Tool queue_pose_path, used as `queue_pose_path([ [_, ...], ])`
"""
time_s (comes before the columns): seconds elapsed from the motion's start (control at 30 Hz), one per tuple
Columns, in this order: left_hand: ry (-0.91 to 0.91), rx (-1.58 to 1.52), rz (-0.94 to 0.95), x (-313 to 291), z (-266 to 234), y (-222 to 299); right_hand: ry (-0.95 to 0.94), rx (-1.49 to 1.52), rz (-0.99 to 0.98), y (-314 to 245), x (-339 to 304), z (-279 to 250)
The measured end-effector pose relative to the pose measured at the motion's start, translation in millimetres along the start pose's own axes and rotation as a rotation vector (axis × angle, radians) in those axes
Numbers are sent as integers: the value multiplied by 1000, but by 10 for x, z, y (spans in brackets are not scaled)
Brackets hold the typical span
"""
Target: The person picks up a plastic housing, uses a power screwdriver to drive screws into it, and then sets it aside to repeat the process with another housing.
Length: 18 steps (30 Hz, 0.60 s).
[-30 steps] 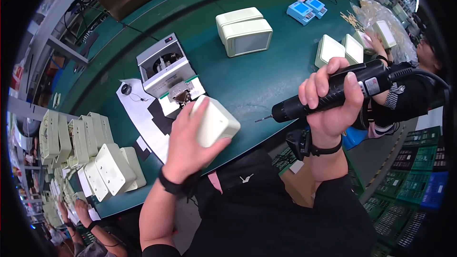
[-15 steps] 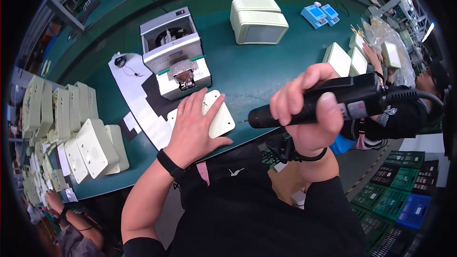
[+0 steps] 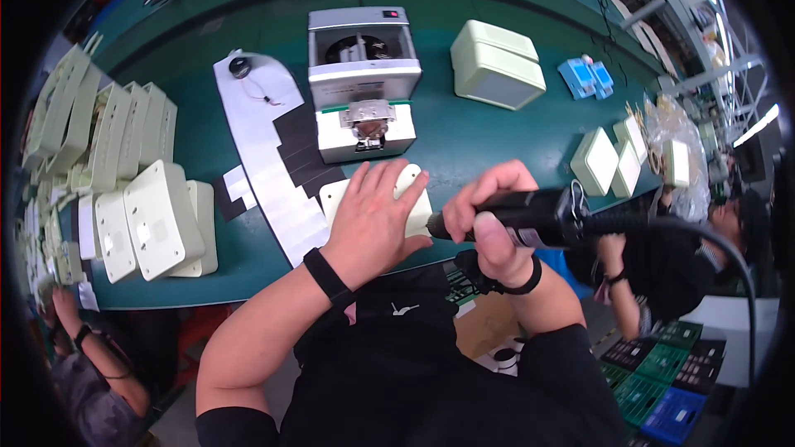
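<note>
My left hand point(image 3: 374, 219) lies with its fingers stretched out on a cream plastic housing point(image 3: 333, 196), pressing it against the bench near the front edge. In my right hand point(image 3: 494, 219) is a black corded electric screwdriver point(image 3: 537, 213), gripped almost level with its nose pointing left. That nose is at the housing's right edge, beside my left thumb; whether the bit sits in a hole cannot be made out. Just beyond the housing stands a grey and white screw feeder point(image 3: 364, 84) with a metal outlet at its front.
Cream housings point(image 3: 166, 219) stand stacked at the left. White paper point(image 3: 263, 157) and black sheets point(image 3: 302, 149) lie left of the feeder. Closed cream boxes point(image 3: 497, 66), blue devices point(image 3: 586, 79) and more boxes point(image 3: 595, 161) are to the right. Co-workers sit at both sides.
My right hand has brought the screwdriver left and down to the housing's right edge. My left hand stays on the housing. The whole view has shifted and turned somewhat.
</note>
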<state>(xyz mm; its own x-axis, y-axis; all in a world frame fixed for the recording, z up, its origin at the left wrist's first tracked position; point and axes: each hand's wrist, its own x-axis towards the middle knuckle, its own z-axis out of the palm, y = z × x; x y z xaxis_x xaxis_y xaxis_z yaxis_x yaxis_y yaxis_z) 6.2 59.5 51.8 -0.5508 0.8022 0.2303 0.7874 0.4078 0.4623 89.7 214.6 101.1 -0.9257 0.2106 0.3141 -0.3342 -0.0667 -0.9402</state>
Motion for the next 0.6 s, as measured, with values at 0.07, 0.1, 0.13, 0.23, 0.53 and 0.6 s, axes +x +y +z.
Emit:
queue_pose_path([
  [0.07,11,-10,15,16,14,-4,-3,45,9,17,4,7],
  [0.1,27,-6,-3,13,20,-10,-28,47,10,27,9,13],
  [0.13,26,-6,-7,6,30,-12,-32,50,19,33,12,13],
  [0.23,22,-10,-12,-14,32,-23,-34,51,36,24,14,30],
  [0.53,28,-17,2,-21,58,-31,-34,30,36,14,-22,8],
  [0.6,23,-16,0,-28,55,-37,-25,46,30,24,-28,12],
])
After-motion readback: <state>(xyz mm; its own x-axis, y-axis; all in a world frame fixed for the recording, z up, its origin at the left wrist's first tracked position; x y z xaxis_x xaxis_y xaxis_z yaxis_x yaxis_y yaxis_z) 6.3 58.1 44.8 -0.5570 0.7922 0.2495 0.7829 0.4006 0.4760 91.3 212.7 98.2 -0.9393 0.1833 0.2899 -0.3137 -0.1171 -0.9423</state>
